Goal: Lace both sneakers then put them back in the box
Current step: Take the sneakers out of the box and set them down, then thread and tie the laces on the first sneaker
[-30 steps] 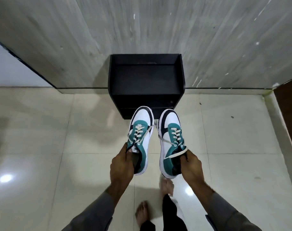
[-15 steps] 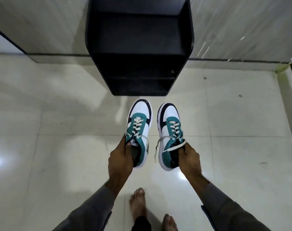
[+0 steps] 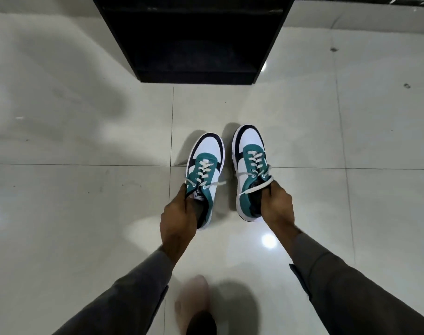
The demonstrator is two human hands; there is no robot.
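Note:
Two laced sneakers, white with teal and black panels, hang toes forward above the floor. My left hand (image 3: 179,216) grips the left sneaker (image 3: 206,163) at its collar, thumb inside the opening. My right hand (image 3: 276,204) grips the right sneaker (image 3: 248,155) by its heel opening, fingers tucked inside. Loose lace ends trail between the two shoes. A black open-fronted box (image 3: 266,54) stands on the floor ahead, its dark shelves facing me and nothing visible inside.
Glossy pale floor tiles (image 3: 85,213) spread all around, with light reflections. My bare foot (image 3: 194,301) shows blurred at the bottom edge, below my grey sleeves. A strip of wall base runs at the top right.
I have stepped closer to the black box, which now fills the top of the view. Both sneakers stay in my hands and have come lower toward the floor.

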